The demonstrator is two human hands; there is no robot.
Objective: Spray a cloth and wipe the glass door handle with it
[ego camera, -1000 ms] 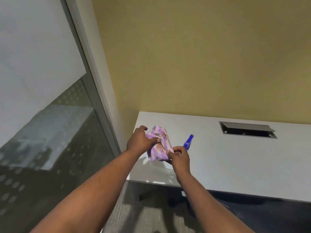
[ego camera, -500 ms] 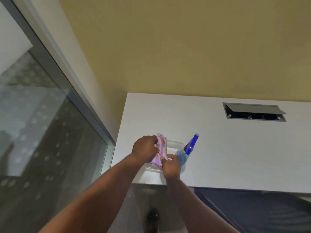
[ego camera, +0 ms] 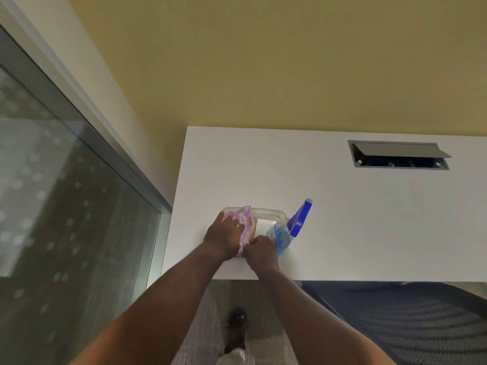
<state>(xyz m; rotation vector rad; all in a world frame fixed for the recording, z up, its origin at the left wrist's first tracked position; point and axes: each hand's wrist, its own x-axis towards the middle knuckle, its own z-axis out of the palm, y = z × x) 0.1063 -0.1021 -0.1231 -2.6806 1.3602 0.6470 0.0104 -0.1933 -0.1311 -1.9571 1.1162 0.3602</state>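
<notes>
A pink and purple striped cloth (ego camera: 246, 227) is bunched in a clear plastic tub (ego camera: 266, 213) near the front left corner of the white desk (ego camera: 355, 219). My left hand (ego camera: 224, 237) presses on the cloth from the left. My right hand (ego camera: 261, 252) pinches its near edge. A spray bottle with a blue trigger head (ego camera: 296, 222) stands in the right end of the tub, just beyond my right hand. The glass door handle is out of view.
A glass wall with a metal frame (ego camera: 79, 206) runs along the left. An open cable hatch (ego camera: 398, 155) sits in the desk at the back right. A dark chair (ego camera: 411, 320) is under the desk edge. My shoe (ego camera: 235, 327) shows on the carpet.
The view swung downward and closer to the desk. Both hands lowered the cloth from above the desk into the clear tub beside the spray bottle.
</notes>
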